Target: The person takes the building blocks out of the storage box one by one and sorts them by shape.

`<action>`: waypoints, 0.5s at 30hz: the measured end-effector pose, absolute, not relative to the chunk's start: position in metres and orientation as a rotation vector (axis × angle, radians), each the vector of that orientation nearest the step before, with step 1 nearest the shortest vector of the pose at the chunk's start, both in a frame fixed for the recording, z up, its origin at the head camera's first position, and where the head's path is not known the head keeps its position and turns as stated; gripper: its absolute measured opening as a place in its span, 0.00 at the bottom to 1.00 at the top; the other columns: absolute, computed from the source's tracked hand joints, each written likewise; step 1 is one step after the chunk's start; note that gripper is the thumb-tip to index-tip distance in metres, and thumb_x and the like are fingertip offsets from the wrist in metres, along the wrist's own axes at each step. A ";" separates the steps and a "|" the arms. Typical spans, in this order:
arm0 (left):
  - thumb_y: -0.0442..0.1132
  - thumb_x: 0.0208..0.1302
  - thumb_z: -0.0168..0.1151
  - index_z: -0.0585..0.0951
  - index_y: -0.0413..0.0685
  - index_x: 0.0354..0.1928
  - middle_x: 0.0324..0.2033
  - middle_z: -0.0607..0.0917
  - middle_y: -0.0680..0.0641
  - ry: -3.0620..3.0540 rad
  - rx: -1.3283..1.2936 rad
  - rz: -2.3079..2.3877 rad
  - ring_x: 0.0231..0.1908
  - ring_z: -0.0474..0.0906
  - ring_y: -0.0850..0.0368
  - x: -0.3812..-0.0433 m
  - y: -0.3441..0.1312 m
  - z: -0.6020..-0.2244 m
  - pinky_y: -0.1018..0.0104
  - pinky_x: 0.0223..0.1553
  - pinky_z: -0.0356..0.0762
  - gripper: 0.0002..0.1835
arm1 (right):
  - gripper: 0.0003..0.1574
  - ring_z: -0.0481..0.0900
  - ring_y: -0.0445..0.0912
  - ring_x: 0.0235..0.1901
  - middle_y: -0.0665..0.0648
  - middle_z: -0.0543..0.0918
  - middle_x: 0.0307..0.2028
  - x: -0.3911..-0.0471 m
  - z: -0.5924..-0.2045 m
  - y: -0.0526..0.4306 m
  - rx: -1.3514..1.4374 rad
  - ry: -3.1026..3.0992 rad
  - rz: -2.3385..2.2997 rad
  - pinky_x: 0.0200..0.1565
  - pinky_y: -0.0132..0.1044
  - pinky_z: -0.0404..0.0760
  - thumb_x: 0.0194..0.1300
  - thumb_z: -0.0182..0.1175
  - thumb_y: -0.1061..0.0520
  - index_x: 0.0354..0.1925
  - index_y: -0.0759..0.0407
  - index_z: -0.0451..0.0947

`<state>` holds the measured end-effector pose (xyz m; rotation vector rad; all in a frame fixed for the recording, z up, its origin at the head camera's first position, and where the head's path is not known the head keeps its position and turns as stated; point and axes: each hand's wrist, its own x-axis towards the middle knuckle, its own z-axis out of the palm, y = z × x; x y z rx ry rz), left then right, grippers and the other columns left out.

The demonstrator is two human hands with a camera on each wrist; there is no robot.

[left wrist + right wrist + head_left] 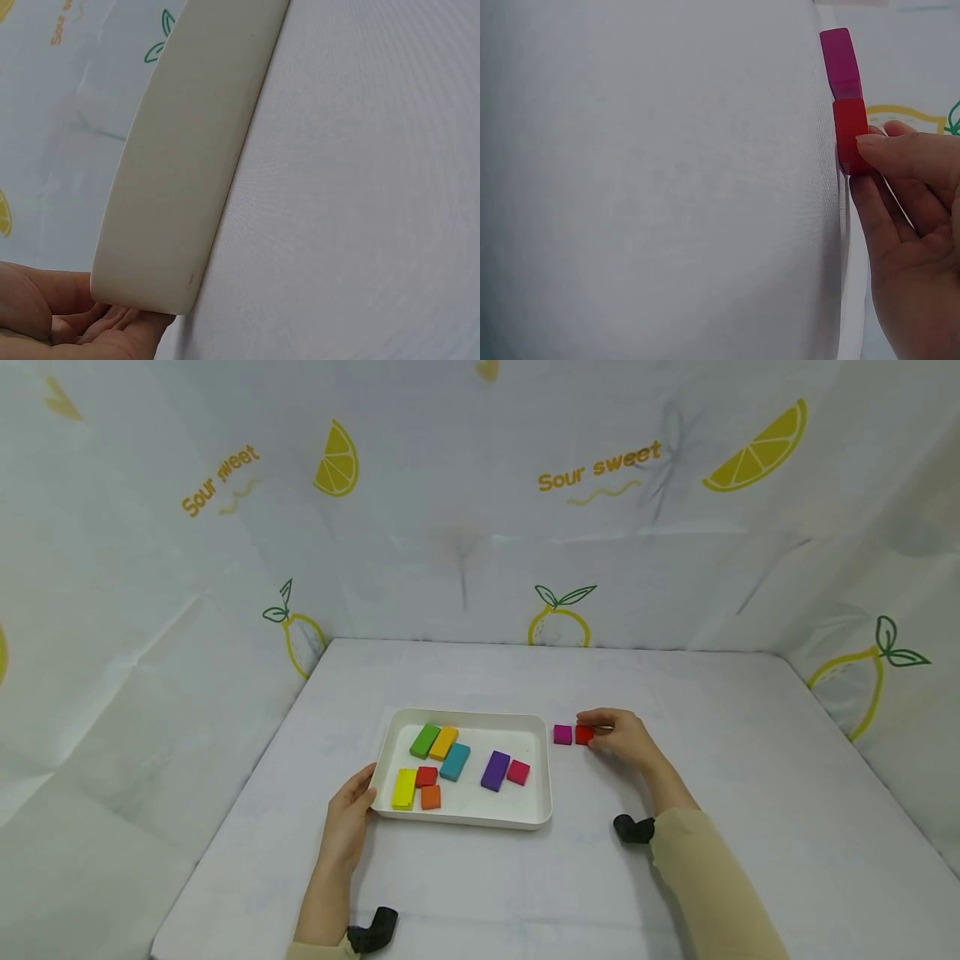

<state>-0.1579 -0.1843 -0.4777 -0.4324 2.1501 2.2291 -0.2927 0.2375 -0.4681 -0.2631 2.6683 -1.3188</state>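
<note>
A white rectangular tray (472,817) rests on the table with several coloured blocks inside. At its left end my left hand (347,818) grips the edge near the front corner; in the left wrist view the tray's outer wall (169,165) hides part of the fingers. To the right of the tray, my right hand (624,739) holds a small red block (583,735) between thumb and fingers. A magenta block (562,734) lies just left of it. The right wrist view shows the thumb against the red block (849,135), lined up with the magenta block (841,64).
In the tray, green (425,741), orange-yellow (444,743), blue (455,762) and yellow (403,789) blocks lie left, with small red (427,777) and orange (431,797) ones. Purple (496,771) and pink-red (518,772) blocks lie right. A lemon-print sheet (450,510) hangs behind the table.
</note>
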 end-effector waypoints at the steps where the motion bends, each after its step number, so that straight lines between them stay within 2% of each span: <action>1: 0.28 0.76 0.38 0.58 0.37 0.74 0.75 0.60 0.35 2.152 -0.432 2.228 0.74 0.58 0.44 -0.158 -0.184 -0.477 0.49 0.76 0.57 0.26 | 0.29 0.76 0.61 0.62 0.66 0.79 0.61 -0.293 -0.468 0.237 -0.261 2.667 -1.320 0.65 0.55 0.76 0.61 0.58 0.69 0.62 0.62 0.75; 8: 0.28 0.76 0.38 0.58 0.36 0.74 0.75 0.59 0.35 2.154 -0.430 2.224 0.74 0.58 0.44 -0.158 -0.185 -0.476 0.49 0.76 0.57 0.26 | 0.30 0.75 0.60 0.64 0.66 0.78 0.63 -0.291 -0.467 0.237 -0.215 2.615 -1.481 0.66 0.51 0.76 0.64 0.59 0.64 0.65 0.62 0.72; 11: 0.28 0.76 0.38 0.58 0.36 0.74 0.75 0.59 0.35 2.151 -0.433 2.226 0.74 0.58 0.44 -0.159 -0.185 -0.476 0.49 0.76 0.57 0.26 | 0.30 0.75 0.59 0.65 0.65 0.78 0.64 -0.291 -0.464 0.236 -0.216 2.615 -1.548 0.64 0.41 0.78 0.65 0.61 0.61 0.66 0.61 0.71; 15: 0.29 0.76 0.38 0.58 0.37 0.74 0.75 0.59 0.35 2.146 -0.440 2.222 0.74 0.58 0.44 -0.158 -0.185 -0.477 0.49 0.77 0.56 0.26 | 0.31 0.76 0.59 0.64 0.66 0.78 0.63 -0.289 -0.458 0.231 -0.234 2.591 -1.648 0.56 0.22 0.79 0.65 0.63 0.61 0.65 0.62 0.72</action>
